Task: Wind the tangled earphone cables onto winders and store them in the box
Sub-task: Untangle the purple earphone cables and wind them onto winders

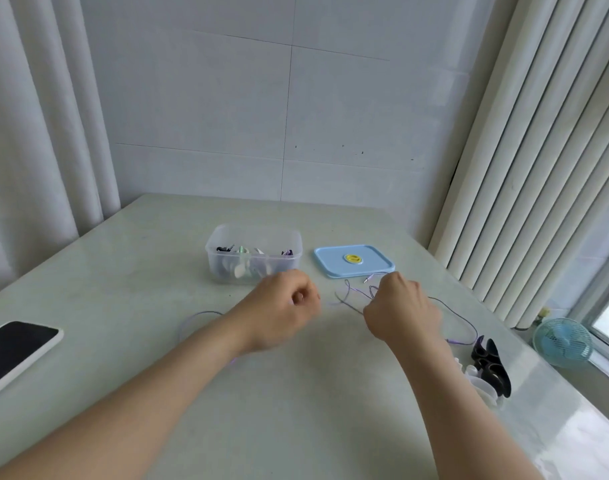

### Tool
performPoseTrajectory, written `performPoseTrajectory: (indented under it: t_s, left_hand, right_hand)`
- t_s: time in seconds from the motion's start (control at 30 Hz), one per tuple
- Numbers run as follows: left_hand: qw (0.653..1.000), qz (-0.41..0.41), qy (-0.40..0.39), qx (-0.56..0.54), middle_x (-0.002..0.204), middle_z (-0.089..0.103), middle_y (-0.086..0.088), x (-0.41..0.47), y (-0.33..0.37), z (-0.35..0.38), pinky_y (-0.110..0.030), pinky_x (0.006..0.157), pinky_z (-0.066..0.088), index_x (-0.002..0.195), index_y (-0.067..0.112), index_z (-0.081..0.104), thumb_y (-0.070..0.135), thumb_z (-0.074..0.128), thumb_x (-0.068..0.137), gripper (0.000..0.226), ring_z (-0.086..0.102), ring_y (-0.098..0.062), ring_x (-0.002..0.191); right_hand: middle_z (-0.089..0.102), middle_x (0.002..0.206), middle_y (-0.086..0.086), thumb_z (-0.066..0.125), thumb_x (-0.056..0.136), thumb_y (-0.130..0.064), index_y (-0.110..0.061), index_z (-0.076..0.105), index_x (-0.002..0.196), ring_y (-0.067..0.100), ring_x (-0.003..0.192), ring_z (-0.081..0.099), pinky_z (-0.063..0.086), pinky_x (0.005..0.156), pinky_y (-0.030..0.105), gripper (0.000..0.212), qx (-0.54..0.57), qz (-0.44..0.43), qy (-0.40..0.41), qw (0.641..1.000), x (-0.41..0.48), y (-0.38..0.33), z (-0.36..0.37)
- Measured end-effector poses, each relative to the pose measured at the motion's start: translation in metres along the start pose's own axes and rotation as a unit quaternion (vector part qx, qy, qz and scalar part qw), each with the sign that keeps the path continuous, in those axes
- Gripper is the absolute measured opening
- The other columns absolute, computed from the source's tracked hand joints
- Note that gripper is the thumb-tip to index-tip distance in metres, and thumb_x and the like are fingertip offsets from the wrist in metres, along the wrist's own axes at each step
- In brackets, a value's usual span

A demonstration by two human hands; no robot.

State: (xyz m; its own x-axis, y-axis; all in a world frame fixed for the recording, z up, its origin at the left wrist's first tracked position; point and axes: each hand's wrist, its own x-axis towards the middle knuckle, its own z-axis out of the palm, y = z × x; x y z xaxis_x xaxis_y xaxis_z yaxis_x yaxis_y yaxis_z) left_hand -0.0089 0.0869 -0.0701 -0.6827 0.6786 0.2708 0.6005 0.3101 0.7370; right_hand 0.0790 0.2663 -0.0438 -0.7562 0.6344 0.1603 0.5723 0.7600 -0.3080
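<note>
Pale glossy stone-look surface point(296, 393), tiled wall behind. Clear plastic box point(258, 226) at 11 o'clock, blue lid point(334, 263) off beside it, several wound sets inside. Thin purple cable point(351, 299) still loose, dead centre. Left hand point(282, 311) and right hand point(402, 311) curled, pinching it. Spare winders point(492, 367), black and white, at 4 o'clock. Judged partway.

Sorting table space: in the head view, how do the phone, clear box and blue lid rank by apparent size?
1. Clear box and phone: alike; the phone is nearer and cropped, so unranked.
2. Blue lid.
</note>
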Motion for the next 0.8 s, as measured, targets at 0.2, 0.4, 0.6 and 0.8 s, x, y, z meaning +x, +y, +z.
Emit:
performPoseTrajectory:
  t_s: [0.2, 0.4, 0.6, 0.8]
  left_hand:
    - [0.862, -0.081, 0.222, -0.449, 0.113, 0.079, -0.011, 0.012, 0.016, -0.038, -0.036, 0.065, 0.038, 0.083, 0.022, 0.038, 0.012, 0.029, 0.103, 0.023, 0.063, -0.027, 0.094]
    - [0.799, -0.134, 0.336, -0.481, 0.100, 0.074, -0.007, 0.014, 0.007, -0.051, -0.035, 0.069, 0.045, 0.082, 0.019, 0.060, 0.025, 0.039, 0.097, 0.026, 0.063, -0.028, 0.079]
    - [0.770, -0.112, 0.332, -0.533, 0.064, 0.063, -0.007, 0.014, 0.019, -0.051, -0.044, 0.100, 0.053, 0.074, 0.015, 0.044, 0.015, 0.032, 0.100, 0.028, 0.069, -0.031, 0.085]
    - [0.923, -0.099, 0.295, -0.225, 0.059, 0.039, 0.004, 0.013, -0.002, -0.048, -0.023, 0.039, 0.031, 0.083, 0.021, 0.045, 0.026, 0.054, 0.099, 0.019, 0.031, -0.015, 0.047]
  right_hand:
    - [0.043, 0.078, -0.002, 0.051, 0.091, -0.011, -0.017, 0.049, 0.089, 0.028, 0.072, 0.046, 0.034, 0.064, 0.032, 0.007, -0.015, -0.019, 0.015, 1.000, 0.005, 0.002, 0.003]
    - [0.049, 0.082, 0.002, 0.050, 0.089, -0.012, -0.013, 0.043, 0.098, 0.033, 0.082, 0.053, 0.040, 0.073, 0.035, 0.011, -0.024, -0.002, 0.001, 1.000, 0.006, 0.004, 0.010]
    - [0.053, 0.083, 0.002, 0.048, 0.086, -0.006, -0.026, 0.027, 0.141, 0.027, 0.071, 0.052, 0.042, 0.075, 0.037, 0.062, -0.041, -0.003, -0.007, 0.999, 0.006, 0.008, 0.007]
    - [0.043, 0.080, 0.000, 0.053, 0.094, -0.012, -0.017, 0.043, 0.081, 0.033, 0.083, 0.050, 0.037, 0.080, 0.035, 0.017, -0.061, 0.002, 0.002, 0.998, 0.009, 0.009, 0.011]
